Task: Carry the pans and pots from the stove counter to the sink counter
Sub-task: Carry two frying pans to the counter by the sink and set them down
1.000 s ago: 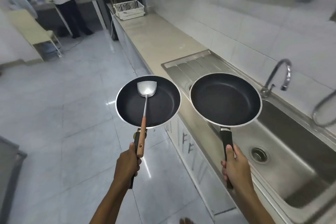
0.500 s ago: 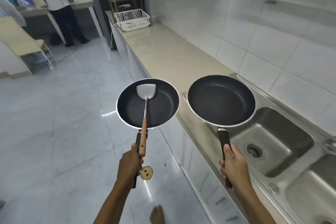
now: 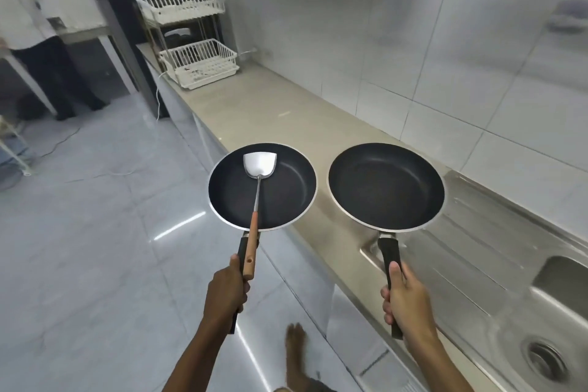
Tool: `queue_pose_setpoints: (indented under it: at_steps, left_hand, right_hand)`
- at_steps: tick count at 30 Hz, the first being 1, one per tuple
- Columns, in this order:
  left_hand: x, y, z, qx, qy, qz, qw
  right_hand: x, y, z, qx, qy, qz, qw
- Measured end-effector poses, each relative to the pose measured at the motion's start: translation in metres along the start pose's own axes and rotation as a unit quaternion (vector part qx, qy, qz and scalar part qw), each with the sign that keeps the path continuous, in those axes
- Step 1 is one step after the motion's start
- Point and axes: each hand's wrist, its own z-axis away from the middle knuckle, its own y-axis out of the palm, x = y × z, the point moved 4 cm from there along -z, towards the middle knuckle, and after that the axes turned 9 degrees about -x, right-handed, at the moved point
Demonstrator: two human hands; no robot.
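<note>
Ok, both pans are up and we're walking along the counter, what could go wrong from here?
The spatula lies loose in the left pan, pinned only by the left hand; a tilt might slide it out. The two rims sit close and could knock. The right pan hangs over the counter edge and may clip it.

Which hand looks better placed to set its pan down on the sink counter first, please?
Probably the right hand: its pan already hangs over the counter, while the left hand's pan hangs mostly over the floor.
</note>
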Motion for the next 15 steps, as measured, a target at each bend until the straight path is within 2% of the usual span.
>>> queue_pose_setpoints:
  at_steps: [6, 10, 15]
  left_hand:
    - [-0.059, 0.036, -0.179, 0.023, -0.004, -0.038, 0.999]
    - [-0.104, 0.055, -0.28, 0.05, 0.0, -0.071, 0.996]
    - [-0.161, 0.101, -0.386, 0.126, 0.068, -0.118, 0.983]
  right_hand:
    - [0.038, 0.134, -0.1, -0.061, 0.04, -0.039, 0.997]
    - [0.066, 0.197, -0.145, -0.096, 0.076, -0.056, 0.991]
    - [0.089, 0.257, -0.195, -0.151, 0.089, -0.051, 0.983]
